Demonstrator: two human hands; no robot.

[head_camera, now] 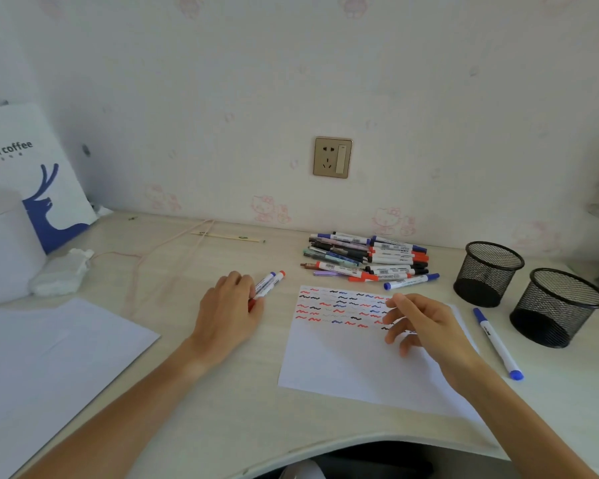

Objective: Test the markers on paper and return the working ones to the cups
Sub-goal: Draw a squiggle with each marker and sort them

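- Markers (370,259) lie in a loose pile at the back of your desk (201,382), near the wall and just beyond the top edge of the test paper (357,368).
- The test paper lies flat in front of you, its upper part covered with rows of short red, blue and black squiggles.
- Your left hand (227,311) grips two markers (268,283) to the left of the paper; one shows a blue cap, the other a red one, both pointing away from you.
- Your right hand (419,323) hovers over the paper's upper right part, fingers loosely curled and holding nothing.
- A single blue marker (497,344) lies on the desk just right of the paper, beside the nearer cup.
- Two black mesh cups (529,292) stand upright at your right, close together; nothing shows above their rims.
- Further out on your left lie a second white sheet (49,368), a crumpled tissue (61,273) and a coffee-shop bag (32,174) against the wall.
- A wall socket (332,157) sits above the pile.
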